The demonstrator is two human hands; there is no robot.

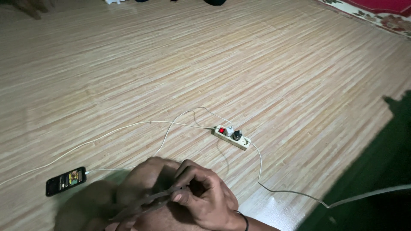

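My right hand (205,196), with a dark band on its wrist, pinches a thin, dark, flat strip (141,206) between thumb and fingers at the bottom of the view. My left hand (145,175) is curled right beside it, its back towards the camera, and seems to grip the same strip lower down. In the dim light I cannot tell what the strip is. Both hands hover over a light wood-pattern floor (171,64).
A white power strip (231,137) with a red switch, a white charger and a black plug lies just beyond the hands. White cables (128,125) run from it. A phone (66,181) with a lit screen lies left. Dark green cloth (376,179) right, patterned rug (376,10) far right.
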